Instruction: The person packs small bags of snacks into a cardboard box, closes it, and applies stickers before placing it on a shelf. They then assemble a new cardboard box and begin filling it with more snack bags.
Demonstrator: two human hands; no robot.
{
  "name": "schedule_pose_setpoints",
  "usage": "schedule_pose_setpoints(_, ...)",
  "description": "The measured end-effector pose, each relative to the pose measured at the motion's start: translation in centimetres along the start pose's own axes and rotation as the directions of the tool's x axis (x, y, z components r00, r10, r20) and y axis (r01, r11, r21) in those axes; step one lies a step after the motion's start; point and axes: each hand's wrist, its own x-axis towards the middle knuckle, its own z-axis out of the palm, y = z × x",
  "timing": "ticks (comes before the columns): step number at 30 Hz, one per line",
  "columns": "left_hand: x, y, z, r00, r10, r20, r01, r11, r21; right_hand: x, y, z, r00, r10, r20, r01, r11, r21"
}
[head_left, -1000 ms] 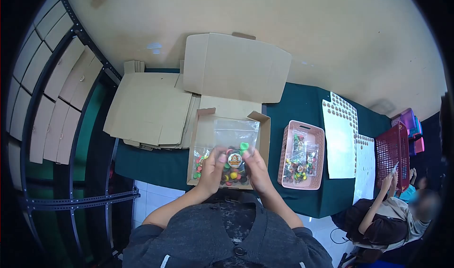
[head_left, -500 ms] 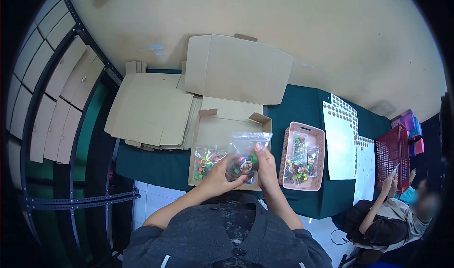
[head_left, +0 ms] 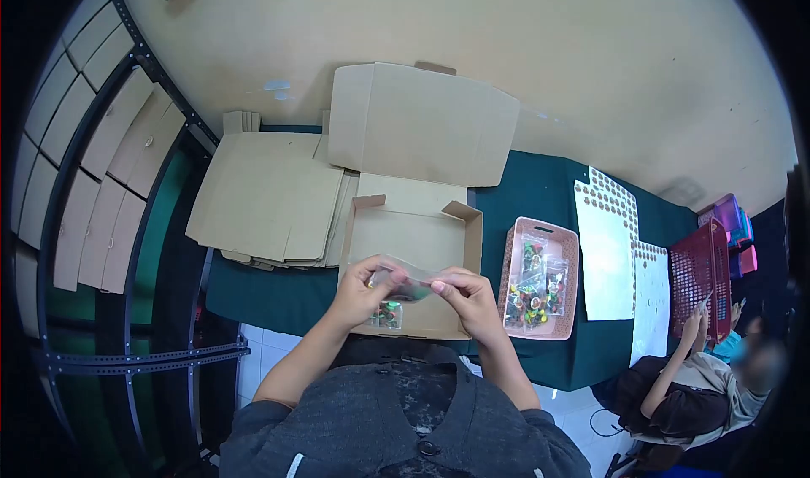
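Note:
Above an open cardboard box (head_left: pixel 413 225), my two hands pinch a clear zip bag (head_left: pixel 413 286) along its upper edge. My left hand (head_left: pixel 365 291) grips it on one side, with fingers closed. On the other side my right hand (head_left: pixel 469 302) holds it between thumb and fingers. The bag's contents are hard to make out from this angle. Below my left hand, a clear bag of small colourful items (head_left: pixel 388 315) lies in the front left of the box, partly hidden. The box lid stands raised at the back.
Flat cardboard pieces (head_left: pixel 261 195) are stacked at left. A pink basket (head_left: pixel 571 309) with several filled bags stands at right, near sticker sheets (head_left: pixel 607 250). Farther right are a red crate (head_left: pixel 700 280) and a seated person (head_left: pixel 688 394). Shelving (head_left: pixel 126 364) stands at far left.
My hands have shifted from holding the bag upright by its body to pinching its upper edge. The bag now tilts, and its label no longer shows.

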Motion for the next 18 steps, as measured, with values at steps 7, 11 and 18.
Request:
schedule_pose_setpoints(7,-0.3,-0.7,-2.0,0.995,-0.1,0.004,0.099,0.985,-0.14,-0.1,0.0,-0.4,0.996,-0.016,0.083,0.019,0.999,-0.035)
schedule_pose_setpoints(11,0.0,0.3,-1.5,0.98,0.109,-0.164,-0.072,0.974,0.217,-0.2,0.9,-0.9,0.976,-0.129,-0.177,0.1,0.982,-0.161)
schedule_pose_setpoints(18,-0.5,-1.7,3.7,0.997,0.066,0.052,-0.08,0.919,0.385,-0.5,2.4,0.9,0.883,-0.469,-0.014,0.332,0.647,-0.687)
